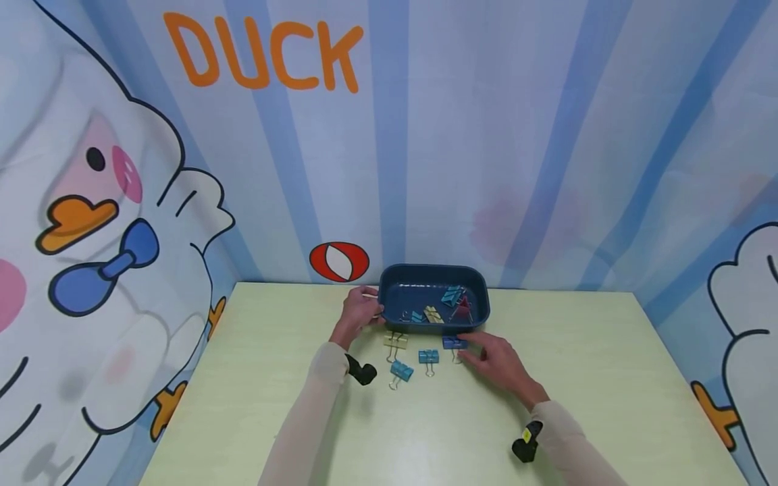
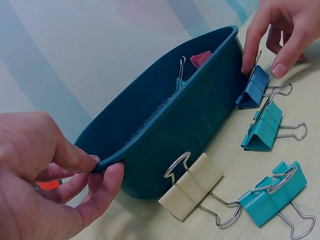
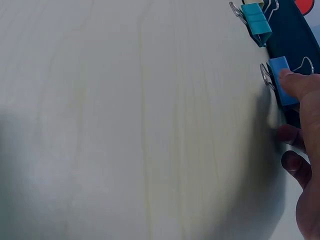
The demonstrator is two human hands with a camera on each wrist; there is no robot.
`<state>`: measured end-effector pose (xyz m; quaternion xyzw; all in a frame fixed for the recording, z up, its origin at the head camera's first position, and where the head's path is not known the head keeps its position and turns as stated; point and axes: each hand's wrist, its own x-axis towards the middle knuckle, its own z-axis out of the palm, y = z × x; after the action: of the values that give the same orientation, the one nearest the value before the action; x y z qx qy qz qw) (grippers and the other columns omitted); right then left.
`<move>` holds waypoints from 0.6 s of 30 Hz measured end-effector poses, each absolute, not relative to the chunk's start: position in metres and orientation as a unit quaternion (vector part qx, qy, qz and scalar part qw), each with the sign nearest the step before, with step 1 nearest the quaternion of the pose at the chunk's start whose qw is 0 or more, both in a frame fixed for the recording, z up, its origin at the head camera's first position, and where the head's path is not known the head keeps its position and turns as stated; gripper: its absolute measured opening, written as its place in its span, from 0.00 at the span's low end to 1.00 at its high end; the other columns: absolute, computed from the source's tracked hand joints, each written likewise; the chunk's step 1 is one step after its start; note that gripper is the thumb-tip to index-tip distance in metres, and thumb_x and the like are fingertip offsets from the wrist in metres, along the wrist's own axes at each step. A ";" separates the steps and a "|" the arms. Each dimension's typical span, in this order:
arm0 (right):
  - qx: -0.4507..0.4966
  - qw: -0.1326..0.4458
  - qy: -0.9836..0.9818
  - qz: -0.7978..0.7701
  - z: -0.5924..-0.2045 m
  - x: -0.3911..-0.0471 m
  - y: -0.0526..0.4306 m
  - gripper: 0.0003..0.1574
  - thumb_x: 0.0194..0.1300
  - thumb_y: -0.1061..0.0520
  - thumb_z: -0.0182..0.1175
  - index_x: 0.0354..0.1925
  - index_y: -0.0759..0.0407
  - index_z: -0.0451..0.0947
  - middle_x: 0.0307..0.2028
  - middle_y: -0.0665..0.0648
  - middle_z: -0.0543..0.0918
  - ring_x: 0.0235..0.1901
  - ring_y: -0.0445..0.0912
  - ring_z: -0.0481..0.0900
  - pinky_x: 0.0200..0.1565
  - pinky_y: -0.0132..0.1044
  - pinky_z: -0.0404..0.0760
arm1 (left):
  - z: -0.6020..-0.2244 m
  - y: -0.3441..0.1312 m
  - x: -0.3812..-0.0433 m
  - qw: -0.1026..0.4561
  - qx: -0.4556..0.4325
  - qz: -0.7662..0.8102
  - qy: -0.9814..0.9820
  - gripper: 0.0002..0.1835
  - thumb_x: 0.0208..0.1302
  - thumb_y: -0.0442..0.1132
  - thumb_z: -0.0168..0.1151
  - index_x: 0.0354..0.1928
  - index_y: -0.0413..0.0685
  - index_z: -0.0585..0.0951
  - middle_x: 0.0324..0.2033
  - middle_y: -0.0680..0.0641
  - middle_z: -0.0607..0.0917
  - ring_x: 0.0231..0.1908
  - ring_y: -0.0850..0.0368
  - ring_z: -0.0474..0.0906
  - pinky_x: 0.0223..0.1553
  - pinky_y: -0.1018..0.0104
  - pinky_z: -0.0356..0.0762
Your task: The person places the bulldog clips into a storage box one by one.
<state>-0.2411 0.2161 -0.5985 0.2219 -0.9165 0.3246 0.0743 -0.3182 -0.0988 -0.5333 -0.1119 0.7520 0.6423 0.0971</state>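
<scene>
A dark blue plastic tray (image 1: 433, 328) stands at the table's back edge. My left hand (image 1: 360, 309) pinches its left end, thumb and fingers on the rim in the left wrist view. My right hand (image 1: 500, 361) is at a blue binder clip (image 2: 254, 86) beside the tray's front wall. Its index finger reaches down by the clip's upper handle and the thumb stands apart; whether the finger touches is unclear. Left of that clip lie a teal binder clip (image 1: 428, 356), a second teal binder clip (image 1: 401, 370) and a cream binder clip (image 1: 396, 340).
Inside the tray are a teal clip (image 1: 452, 295), a yellow clip (image 1: 433, 314), a red clip (image 1: 463, 309) and a small blue-teal clip (image 1: 417, 316). A printed duck curtain (image 1: 450, 135) hangs right behind the pale wooden table (image 1: 583, 364).
</scene>
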 end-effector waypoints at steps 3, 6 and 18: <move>0.223 0.084 -0.916 0.323 -0.603 -0.243 0.214 0.22 0.65 0.54 0.73 0.57 0.54 0.86 0.46 0.52 0.88 0.26 0.35 0.72 0.34 0.37 0.77 | -0.532 -0.099 -0.318 0.098 -0.112 0.642 0.752 0.19 0.68 0.24 0.59 0.61 0.32 0.75 0.45 0.36 0.84 0.44 0.39 0.86 0.42 0.55 0.89; 0.223 0.092 -0.917 0.318 -0.606 -0.244 0.213 0.22 0.65 0.55 0.73 0.57 0.55 0.86 0.48 0.54 0.88 0.27 0.36 0.73 0.34 0.38 0.78 | -0.533 -0.099 -0.318 0.099 -0.112 0.642 0.752 0.19 0.68 0.24 0.59 0.61 0.33 0.75 0.45 0.36 0.84 0.45 0.38 0.86 0.41 0.56 0.89; 0.201 0.112 -0.921 0.315 -0.605 -0.238 0.210 0.12 0.63 0.59 0.74 0.46 0.55 0.89 0.43 0.52 0.87 0.33 0.41 0.77 0.35 0.37 0.81 | -0.533 -0.099 -0.318 0.099 -0.109 0.644 0.751 0.20 0.68 0.25 0.59 0.61 0.32 0.75 0.45 0.35 0.84 0.42 0.41 0.87 0.41 0.56 0.89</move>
<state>-0.2383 0.2099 -0.6053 0.2009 -0.9208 0.3152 0.1116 -0.3180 -0.0993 -0.5325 -0.1088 0.7506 0.6443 0.0988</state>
